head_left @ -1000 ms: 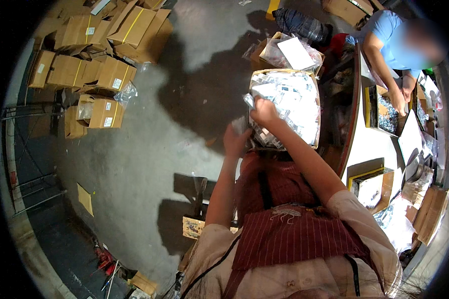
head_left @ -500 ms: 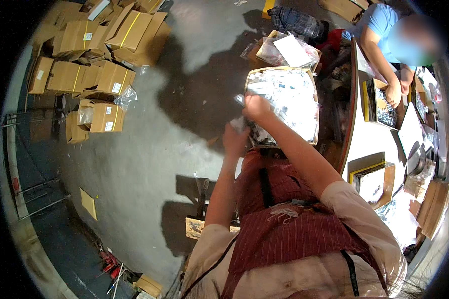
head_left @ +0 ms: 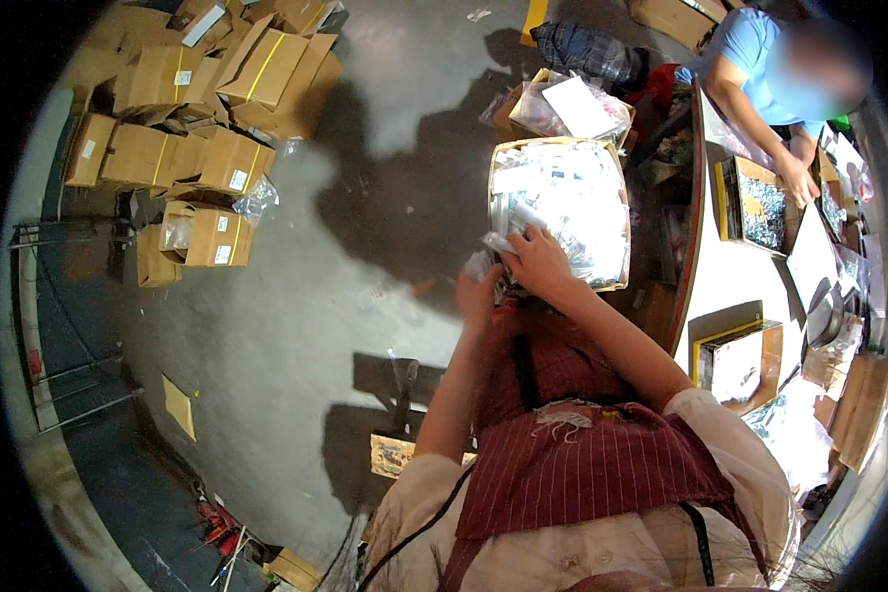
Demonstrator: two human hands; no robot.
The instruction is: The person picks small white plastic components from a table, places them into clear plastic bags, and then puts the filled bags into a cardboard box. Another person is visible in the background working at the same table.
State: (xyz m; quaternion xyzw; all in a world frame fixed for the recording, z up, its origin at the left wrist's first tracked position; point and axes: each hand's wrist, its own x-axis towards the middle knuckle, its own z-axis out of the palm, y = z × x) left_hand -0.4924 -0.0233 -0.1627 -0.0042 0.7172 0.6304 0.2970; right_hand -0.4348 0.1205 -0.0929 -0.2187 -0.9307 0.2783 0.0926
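A carton [head_left: 626,227] full of small clear and white plastic packets [head_left: 560,187] stands in front of me. Over its near left corner, my right hand [head_left: 541,262] is closed on a small clear plastic packet [head_left: 499,243]. Just below and to the left, my left hand [head_left: 478,296] has its fingers closed round another bit of clear plastic [head_left: 478,264]. Both hands are close together, nearly touching. What the packets contain is too small to make out.
A second box [head_left: 582,107] with plastic bags and a white sheet sits behind the carton. To the right runs a white worktable [head_left: 705,286] with shallow boxes; a co-worker [head_left: 745,59] reaches into one. Brown cartons [head_left: 237,158] are piled at the far left.
My right hand has moved down and to the right, off the carton's left edge and over its near corner. My left hand has shifted slightly right and down, still with plastic in it.
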